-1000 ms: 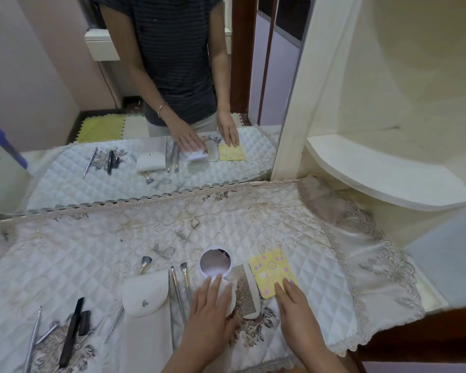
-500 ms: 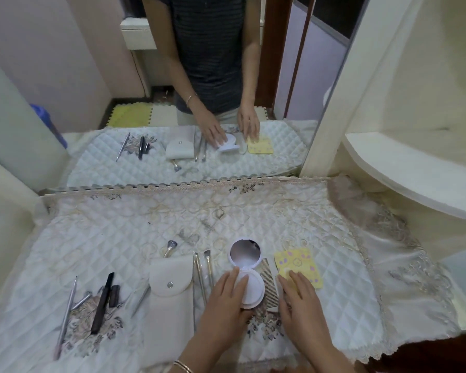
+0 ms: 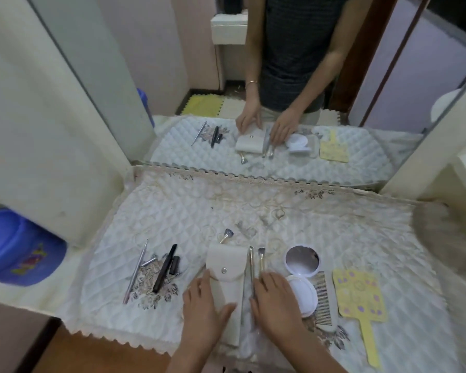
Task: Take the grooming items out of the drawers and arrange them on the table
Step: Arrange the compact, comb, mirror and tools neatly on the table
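Lying flat on the cream snap-button pouch (image 3: 228, 281), low in the middle of the frame, the left hand (image 3: 203, 309) has its fingers spread and its thumb on the pouch's lower part; it presses the pouch more than it grips it; the right hand (image 3: 276, 305), just to the right, rests open with fingertips on the thin silver metal tools (image 3: 250, 267) beside the pouch, and it does not seem to be closed around anything; many grooming things are already out on the white quilted table cover (image 3: 347, 230); at lower left lie a long silver stick tool (image 3: 136, 270) and a black pencil-shaped stick (image 3: 165, 267) with a small dark cap beside it; a small brush with a gold handle (image 3: 226, 235) pokes out above the pouch; to the right of the hands sits a round white flip mirror (image 3: 302, 262), open, then a pale fine-tooth comb (image 3: 324, 300) touching its edge, then a yellow paddle-shaped card with purple dots (image 3: 359, 294) at far right; the big wall mirror (image 3: 280, 76) in the upper half of the frame shows the same things again; no drawer shows, so I cannot tell if more things wait inside; my guess is that most of the taking out is done, and what is left is tidying the pouch and tools into a neat row.
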A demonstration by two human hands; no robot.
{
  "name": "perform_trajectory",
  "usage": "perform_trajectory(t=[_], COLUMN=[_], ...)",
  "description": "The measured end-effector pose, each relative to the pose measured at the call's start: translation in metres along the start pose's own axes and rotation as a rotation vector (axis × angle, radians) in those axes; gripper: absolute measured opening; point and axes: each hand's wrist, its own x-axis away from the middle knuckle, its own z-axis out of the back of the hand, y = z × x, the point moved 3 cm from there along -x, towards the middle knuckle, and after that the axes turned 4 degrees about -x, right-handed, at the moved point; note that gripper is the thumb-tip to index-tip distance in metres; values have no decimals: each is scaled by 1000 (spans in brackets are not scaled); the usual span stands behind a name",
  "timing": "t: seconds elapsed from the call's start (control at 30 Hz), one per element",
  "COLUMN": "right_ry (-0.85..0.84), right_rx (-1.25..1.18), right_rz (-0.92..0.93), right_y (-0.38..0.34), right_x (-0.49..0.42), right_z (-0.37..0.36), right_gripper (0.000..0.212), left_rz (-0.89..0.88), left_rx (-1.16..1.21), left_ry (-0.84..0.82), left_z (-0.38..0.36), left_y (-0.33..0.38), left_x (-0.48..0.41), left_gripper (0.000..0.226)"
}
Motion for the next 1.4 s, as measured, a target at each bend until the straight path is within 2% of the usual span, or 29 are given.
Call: perform_trajectory(t=[0.23, 0.37, 0.5, 0.6, 0.7, 0.83, 0.93, 1.13, 1.4], right_ry=[81, 46, 50, 103, 98, -28, -14, 25, 158], right_rx=[46, 19, -171, -444, -595, -558, -559, -578, -511], right_rz=[-26, -91, -147, -368, -508, -537, -641, -681, -781], right_y=[1, -2, -9, -26, -63, -105, -114, -113, -82], right_x=[4, 4, -4, -15, -39, -80, -88, -83, -24], right_z=[2, 6, 8, 7, 5, -11, -22, -19, 7], right_gripper=[39, 28, 35, 39, 40, 11, 14, 8, 19], left_rz=[177, 114, 6, 38, 21, 16, 44, 24, -72], left_rx=[143, 320, 562, 660, 735, 679, 696, 670, 634], left_ry=[-20, -73, -182, -253, -198, -128, -143, -264, -363], left_z=[9, 9, 24, 46, 84, 119, 125, 111, 70], left_y=[4, 0, 2, -12, -47, -99, -120, -123, -72], left_x=[-5, -16, -28, -36, -52, -83, -93, -97, -84], left_gripper=[87, 93, 63, 35, 18, 15, 20, 17, 37])
